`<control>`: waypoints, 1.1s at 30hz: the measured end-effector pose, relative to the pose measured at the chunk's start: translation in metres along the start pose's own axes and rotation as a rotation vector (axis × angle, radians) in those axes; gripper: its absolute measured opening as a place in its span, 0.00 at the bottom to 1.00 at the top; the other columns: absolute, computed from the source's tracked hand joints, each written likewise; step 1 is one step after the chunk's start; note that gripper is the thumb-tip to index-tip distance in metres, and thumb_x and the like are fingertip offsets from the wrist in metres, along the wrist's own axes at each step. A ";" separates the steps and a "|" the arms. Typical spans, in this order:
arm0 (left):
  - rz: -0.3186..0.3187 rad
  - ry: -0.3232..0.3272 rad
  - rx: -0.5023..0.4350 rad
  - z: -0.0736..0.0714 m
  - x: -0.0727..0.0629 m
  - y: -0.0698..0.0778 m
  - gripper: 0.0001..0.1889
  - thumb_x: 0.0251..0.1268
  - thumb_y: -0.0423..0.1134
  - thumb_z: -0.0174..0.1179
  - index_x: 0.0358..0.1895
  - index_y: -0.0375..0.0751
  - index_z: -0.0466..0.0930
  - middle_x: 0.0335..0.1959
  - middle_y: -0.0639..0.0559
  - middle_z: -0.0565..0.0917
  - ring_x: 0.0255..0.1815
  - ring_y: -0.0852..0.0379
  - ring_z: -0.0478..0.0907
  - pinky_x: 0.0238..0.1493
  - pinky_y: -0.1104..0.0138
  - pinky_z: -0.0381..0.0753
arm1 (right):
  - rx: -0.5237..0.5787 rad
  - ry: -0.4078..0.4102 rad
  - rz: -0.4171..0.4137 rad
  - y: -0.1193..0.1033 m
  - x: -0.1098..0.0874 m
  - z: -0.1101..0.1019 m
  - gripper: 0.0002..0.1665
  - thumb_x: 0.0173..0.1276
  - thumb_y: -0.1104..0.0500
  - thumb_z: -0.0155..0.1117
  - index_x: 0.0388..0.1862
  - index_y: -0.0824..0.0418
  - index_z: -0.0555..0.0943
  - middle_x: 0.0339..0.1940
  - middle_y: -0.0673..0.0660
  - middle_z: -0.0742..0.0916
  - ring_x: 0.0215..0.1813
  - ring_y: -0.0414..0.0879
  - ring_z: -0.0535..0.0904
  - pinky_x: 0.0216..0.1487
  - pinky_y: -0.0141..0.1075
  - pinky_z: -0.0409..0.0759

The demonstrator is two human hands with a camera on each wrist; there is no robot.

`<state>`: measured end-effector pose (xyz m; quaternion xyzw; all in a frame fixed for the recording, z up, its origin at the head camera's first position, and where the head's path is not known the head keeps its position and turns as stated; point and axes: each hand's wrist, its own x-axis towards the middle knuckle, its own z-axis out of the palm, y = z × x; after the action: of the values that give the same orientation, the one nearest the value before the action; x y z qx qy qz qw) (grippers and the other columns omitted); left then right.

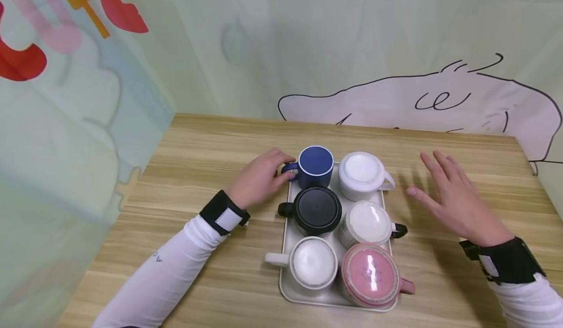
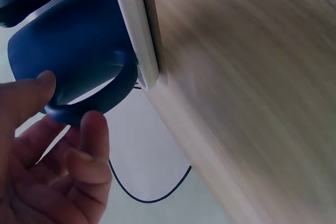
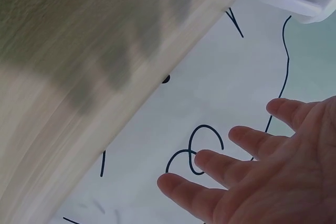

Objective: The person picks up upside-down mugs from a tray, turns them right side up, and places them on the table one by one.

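Observation:
My left hand is at the handle of a dark blue mug, which stands upside down at the tray's far left corner. In the left wrist view, thumb and fingers pinch the handle. Right of it stands an upside-down white mug. Nearer in the left column come a black mug and another white mug. A white mug with a black handle and a pink mug fill the right column. My right hand hovers right of the tray, fingers spread, holding nothing.
The mugs stand bottom up on a pale rectangular tray, left handles pointing left, right ones pointing right. Beneath is a wood-grain table. A pale printed curtain hangs behind its far edge and along the left.

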<state>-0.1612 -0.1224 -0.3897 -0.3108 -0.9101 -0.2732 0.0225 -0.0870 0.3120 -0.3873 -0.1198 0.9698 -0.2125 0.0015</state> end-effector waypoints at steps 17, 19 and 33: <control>0.001 0.055 -0.062 0.005 0.004 0.004 0.08 0.75 0.33 0.68 0.50 0.34 0.88 0.46 0.44 0.88 0.48 0.51 0.85 0.55 0.58 0.84 | 0.026 0.012 -0.018 -0.001 -0.002 0.002 0.53 0.82 0.41 0.61 0.90 0.54 0.44 0.87 0.72 0.49 0.85 0.74 0.38 0.77 0.76 0.38; -0.002 0.059 -0.062 0.006 0.004 0.004 0.08 0.75 0.33 0.68 0.50 0.34 0.88 0.46 0.45 0.88 0.48 0.51 0.85 0.55 0.58 0.84 | 0.027 0.015 -0.020 -0.001 -0.002 0.002 0.53 0.82 0.41 0.61 0.90 0.54 0.44 0.87 0.72 0.49 0.85 0.75 0.39 0.77 0.76 0.39; -0.024 0.159 -0.142 0.001 0.001 -0.002 0.08 0.76 0.34 0.67 0.51 0.34 0.87 0.41 0.47 0.86 0.36 0.53 0.79 0.40 0.61 0.81 | 0.020 0.038 -0.043 -0.004 -0.002 0.001 0.53 0.81 0.42 0.62 0.90 0.57 0.46 0.87 0.73 0.50 0.85 0.75 0.40 0.77 0.76 0.40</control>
<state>-0.1629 -0.1226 -0.3913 -0.2780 -0.8874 -0.3611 0.0694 -0.0842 0.3087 -0.3868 -0.1365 0.9647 -0.2245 -0.0202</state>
